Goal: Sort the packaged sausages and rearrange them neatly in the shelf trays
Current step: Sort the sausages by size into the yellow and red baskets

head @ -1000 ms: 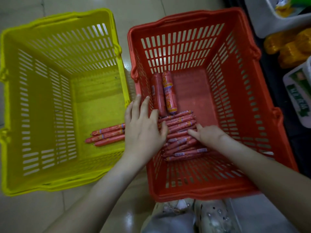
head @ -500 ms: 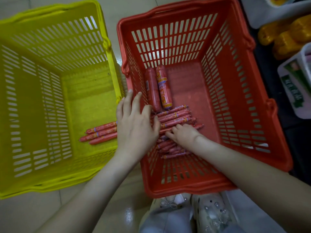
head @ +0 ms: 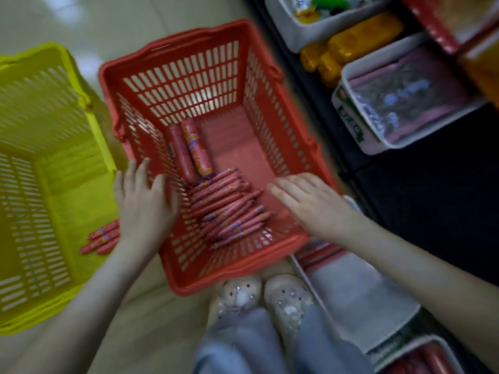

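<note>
Sausages [head: 226, 206], thin, red, plastic-wrapped, lie piled on floor of red slotted plastic basket [head: 237, 263], middle of frame. Two thick red sausages [head: 189, 152] lie just above pile. Left hand [head: 143, 203] over basket's left wall, fingers straight, holding nothing. Right hand [head: 310, 203] flat over basket's right side, holding nothing. More thin sausages [head: 101, 237] lie in yellow slotted plastic basket [head: 54, 117], left of frame. White plastic shelf tray [head: 359, 292] at lower right.

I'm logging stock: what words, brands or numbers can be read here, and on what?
No text is readable in this motion-blurred frame.
Thick sausages: yellow label print, blurred.
Thin sausages: print too small and blurred.
White tray: green label, characters blurred.
</note>
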{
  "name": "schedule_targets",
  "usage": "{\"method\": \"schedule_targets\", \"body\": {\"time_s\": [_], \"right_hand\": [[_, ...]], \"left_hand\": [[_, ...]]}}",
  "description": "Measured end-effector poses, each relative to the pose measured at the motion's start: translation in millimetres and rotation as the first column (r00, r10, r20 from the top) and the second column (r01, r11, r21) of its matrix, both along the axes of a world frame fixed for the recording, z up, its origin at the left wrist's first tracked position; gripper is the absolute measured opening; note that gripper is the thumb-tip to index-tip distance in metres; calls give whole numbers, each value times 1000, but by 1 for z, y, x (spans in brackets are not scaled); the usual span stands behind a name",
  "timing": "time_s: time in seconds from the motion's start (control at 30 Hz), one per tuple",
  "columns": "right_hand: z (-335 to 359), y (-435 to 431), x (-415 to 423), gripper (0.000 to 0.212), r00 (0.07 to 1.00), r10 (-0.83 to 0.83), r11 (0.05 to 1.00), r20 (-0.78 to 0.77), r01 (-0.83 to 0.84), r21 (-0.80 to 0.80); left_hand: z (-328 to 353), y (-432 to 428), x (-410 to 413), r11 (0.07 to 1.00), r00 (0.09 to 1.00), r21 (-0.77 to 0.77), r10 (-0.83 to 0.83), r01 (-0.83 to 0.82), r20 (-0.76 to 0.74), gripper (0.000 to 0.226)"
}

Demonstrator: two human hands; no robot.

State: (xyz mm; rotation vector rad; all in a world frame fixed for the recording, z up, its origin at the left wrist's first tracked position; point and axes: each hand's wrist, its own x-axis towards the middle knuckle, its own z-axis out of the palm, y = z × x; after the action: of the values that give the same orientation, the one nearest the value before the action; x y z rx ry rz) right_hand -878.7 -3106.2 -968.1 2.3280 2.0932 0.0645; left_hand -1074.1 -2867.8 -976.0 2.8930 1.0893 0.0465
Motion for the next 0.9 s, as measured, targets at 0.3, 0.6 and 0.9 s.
{"method": "schedule_targets", "body": {"time_s": [0.3, 0.6, 0.9], "right_hand": [[-96, -160, -47, 91, 846, -504, 832, -173, 423, -359], [-169, -116, -29, 57, 943, -334, 787, -7, 274, -553], [-153, -117, -27, 40, 918, -396, 728, 18, 326, -603]], "left_hand": [[12, -110, 11, 760, 840, -425, -542, 492, 2, 82], [-7, -129, 9, 774, 785, -333, -604, 538, -136, 64], [-4, -132, 9, 801, 792, -301, -582, 517, -185, 60]]}}
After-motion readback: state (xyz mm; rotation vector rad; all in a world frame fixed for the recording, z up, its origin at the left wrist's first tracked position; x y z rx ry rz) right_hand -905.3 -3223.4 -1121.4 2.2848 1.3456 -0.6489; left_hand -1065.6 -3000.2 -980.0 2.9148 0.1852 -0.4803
